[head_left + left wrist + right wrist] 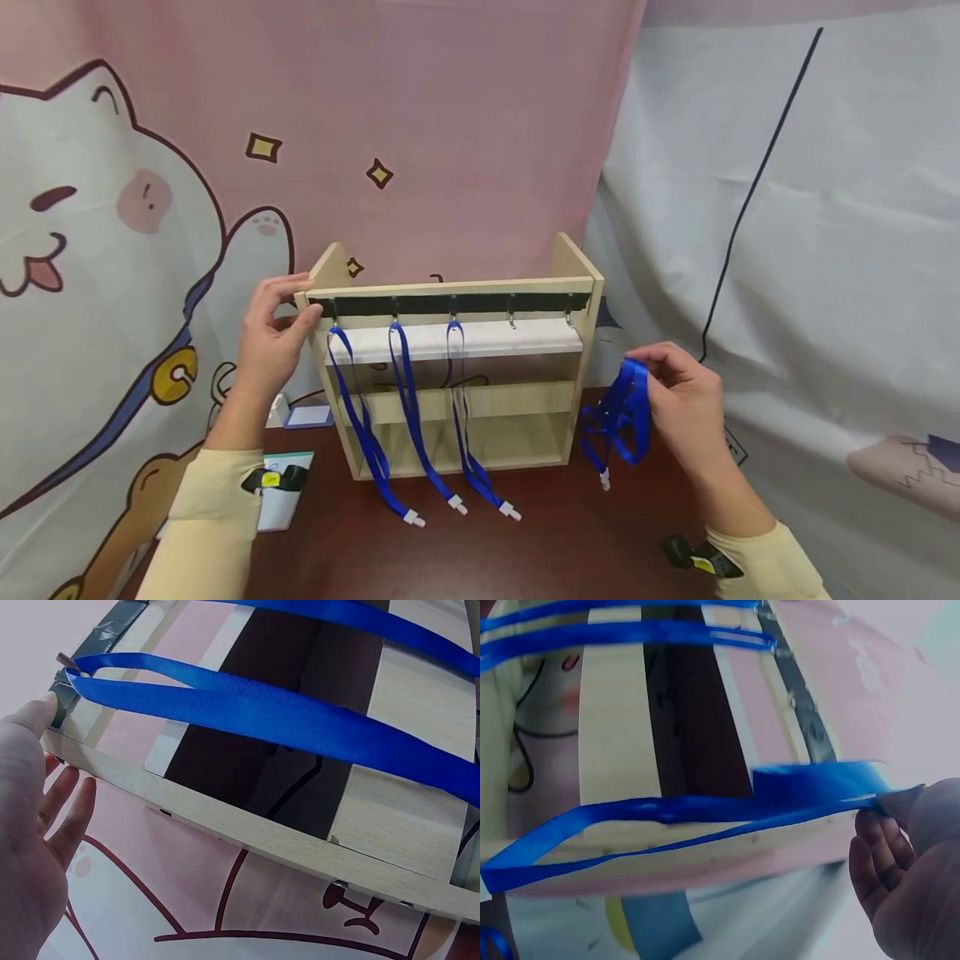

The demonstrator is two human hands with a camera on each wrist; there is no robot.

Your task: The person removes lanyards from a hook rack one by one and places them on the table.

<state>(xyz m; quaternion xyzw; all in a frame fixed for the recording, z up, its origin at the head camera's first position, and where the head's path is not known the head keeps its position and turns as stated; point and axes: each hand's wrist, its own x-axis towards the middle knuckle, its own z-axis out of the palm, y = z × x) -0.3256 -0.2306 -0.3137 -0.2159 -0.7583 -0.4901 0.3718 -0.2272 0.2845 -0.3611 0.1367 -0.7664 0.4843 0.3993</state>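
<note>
From my end, the right grip is closed to a pinch, thumb against forefinger, with a blue lanyard caught at the tips and the remaining fingers curled in toward the palm. The lanyard hangs just below and to the left of that grip, over the dark reddish-brown surface. It is a flat, slightly shiny ribbon in strong blue, bunched into several narrow loops that cross one another, and a white clip dangles at its lowest end. My right wrist view shows one long loop of it running from the fingertips out to a sharp fold; the part nearer the grip is smeared by blur. Left of the right grip stands a pale wooden rack, a black strip along its upper front board carrying five metal hooks. Three more blue straps hang from the hooks nearer the left grip, all ending in white clips. That left grip lightly clasps the rack's upper corner, partly closed, thumb on the front by the strip's end, the other fingers outside the side panel. Just below that grip lies a blue-edged card.
</note>
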